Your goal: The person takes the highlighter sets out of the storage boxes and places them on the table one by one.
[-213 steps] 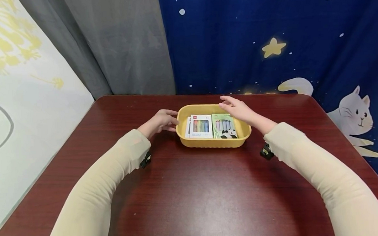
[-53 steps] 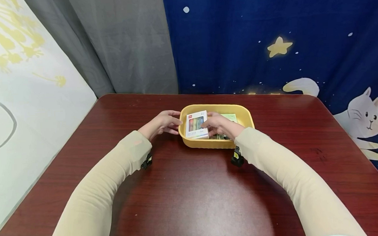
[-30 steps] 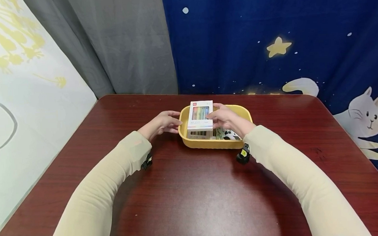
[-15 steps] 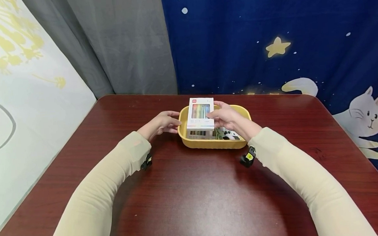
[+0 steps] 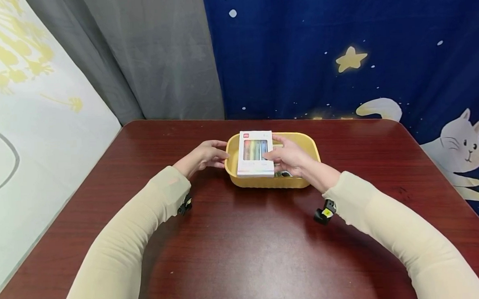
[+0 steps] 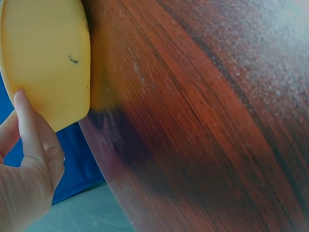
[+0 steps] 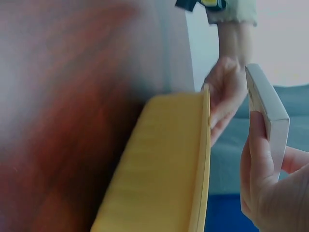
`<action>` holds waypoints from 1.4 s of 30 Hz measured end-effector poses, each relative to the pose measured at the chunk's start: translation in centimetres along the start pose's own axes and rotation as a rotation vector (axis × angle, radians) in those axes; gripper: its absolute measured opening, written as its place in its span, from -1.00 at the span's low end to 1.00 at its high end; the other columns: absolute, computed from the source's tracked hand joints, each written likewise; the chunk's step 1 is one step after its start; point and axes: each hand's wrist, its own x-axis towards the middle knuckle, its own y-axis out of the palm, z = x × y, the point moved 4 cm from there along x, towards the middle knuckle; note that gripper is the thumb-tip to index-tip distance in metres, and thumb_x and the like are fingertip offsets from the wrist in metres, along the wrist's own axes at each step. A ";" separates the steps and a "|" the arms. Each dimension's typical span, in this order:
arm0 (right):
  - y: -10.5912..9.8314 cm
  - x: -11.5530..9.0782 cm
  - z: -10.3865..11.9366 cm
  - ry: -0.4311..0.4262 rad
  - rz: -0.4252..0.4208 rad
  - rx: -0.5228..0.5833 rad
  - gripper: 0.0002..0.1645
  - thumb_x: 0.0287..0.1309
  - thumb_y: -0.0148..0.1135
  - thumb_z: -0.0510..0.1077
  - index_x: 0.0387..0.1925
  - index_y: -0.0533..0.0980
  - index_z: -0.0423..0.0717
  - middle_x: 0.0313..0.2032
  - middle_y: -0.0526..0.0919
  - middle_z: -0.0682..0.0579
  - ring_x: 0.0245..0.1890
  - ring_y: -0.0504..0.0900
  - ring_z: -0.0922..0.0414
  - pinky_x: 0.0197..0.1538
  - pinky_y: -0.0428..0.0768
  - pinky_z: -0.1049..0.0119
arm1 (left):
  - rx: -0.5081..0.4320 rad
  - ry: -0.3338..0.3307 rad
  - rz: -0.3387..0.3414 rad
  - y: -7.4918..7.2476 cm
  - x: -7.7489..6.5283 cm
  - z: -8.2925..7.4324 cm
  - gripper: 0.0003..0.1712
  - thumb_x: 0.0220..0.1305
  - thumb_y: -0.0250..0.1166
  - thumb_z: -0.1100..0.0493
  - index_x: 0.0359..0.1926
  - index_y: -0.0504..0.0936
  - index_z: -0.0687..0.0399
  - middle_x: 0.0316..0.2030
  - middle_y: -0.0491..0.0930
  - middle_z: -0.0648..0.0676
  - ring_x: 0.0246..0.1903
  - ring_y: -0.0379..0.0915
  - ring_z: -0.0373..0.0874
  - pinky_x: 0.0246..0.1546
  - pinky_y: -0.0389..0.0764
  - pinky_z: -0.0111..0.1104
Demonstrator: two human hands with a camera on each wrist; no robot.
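My right hand (image 5: 289,158) pinches a white box of coloured markers (image 5: 256,154), thumb on its front, fingers behind. The box is over the left half of a yellow basket (image 5: 257,183); in the right wrist view, the white box (image 7: 271,104) appears above and apart from the rim. At the basket's left end, my left hand (image 5: 207,158) holds the wall, with the thumb at the rim and the other fingers outside; the left wrist view shows this hand (image 6: 31,150) against the yellow wall. Part of a green panda box (image 5: 283,174) shows inside the basket, mostly covered by my right hand.
A dark red wooden table (image 5: 244,248) bears the basket, near its far edge. Behind it hang a grey curtain (image 5: 165,58) and a blue starry curtain (image 5: 283,52). A white patterned wall (image 5: 40,146) stands at the left.
My right hand has reached into the basket and lifted the white marker box. Over the last half second, the box came slightly nearer the person. My left hand stays at the basket's end.
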 end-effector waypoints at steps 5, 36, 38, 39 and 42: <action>0.7 -1.2 -0.7 -0.022 0.022 0.010 -0.14 0.16 -0.02 -0.47 0.38 -0.13 -0.01 -0.01 0.39 -0.16 -0.38 0.61 0.17 -0.42 0.67 0.22 | 0.001 0.014 0.009 0.0 0.0 0.0 -0.34 0.17 0.16 0.42 0.30 0.21 0.16 -0.22 0.42 0.17 -0.53 0.48 -0.20 -0.49 0.66 -0.40; 3.8 -6.5 -6.6 0.005 0.181 0.057 -0.21 0.09 0.01 -0.50 0.30 -0.09 -0.27 -0.29 0.57 -0.06 -0.34 0.63 0.08 -0.30 0.66 0.06 | -0.013 0.029 0.046 -0.1 0.8 -0.5 -0.25 0.18 0.11 0.46 0.37 0.07 0.12 0.03 0.37 0.29 -0.48 0.50 -0.16 -0.52 0.66 -0.42; 4.0 -6.6 -7.1 0.016 0.180 0.054 -0.19 0.08 0.02 -0.49 0.30 -0.10 -0.27 -0.30 0.57 -0.06 -0.34 0.63 0.07 -0.29 0.66 0.04 | -0.011 0.026 0.043 0.0 0.8 -0.5 -0.26 0.19 0.11 0.46 0.36 0.09 0.12 0.01 0.38 0.28 -0.48 0.50 -0.16 -0.52 0.66 -0.42; 4.1 -6.6 -7.4 0.022 0.180 0.054 -0.19 0.08 0.02 -0.49 0.30 -0.11 -0.28 -0.30 0.57 -0.06 -0.34 0.63 0.07 -0.28 0.66 0.03 | -0.010 0.026 0.045 0.0 0.9 -0.5 -0.27 0.19 0.11 0.46 0.36 0.09 0.12 0.01 0.38 0.28 -0.49 0.50 -0.17 -0.52 0.66 -0.41; 4.5 -6.6 -8.3 0.041 0.174 0.055 -0.19 0.08 0.02 -0.50 0.30 -0.11 -0.28 -0.31 0.56 -0.06 -0.34 0.62 0.08 -0.27 0.65 0.01 | -0.011 0.022 0.049 0.0 0.9 -0.5 -0.28 0.19 0.11 0.45 0.35 0.10 0.14 0.00 0.38 0.27 -0.49 0.50 -0.18 -0.52 0.66 -0.42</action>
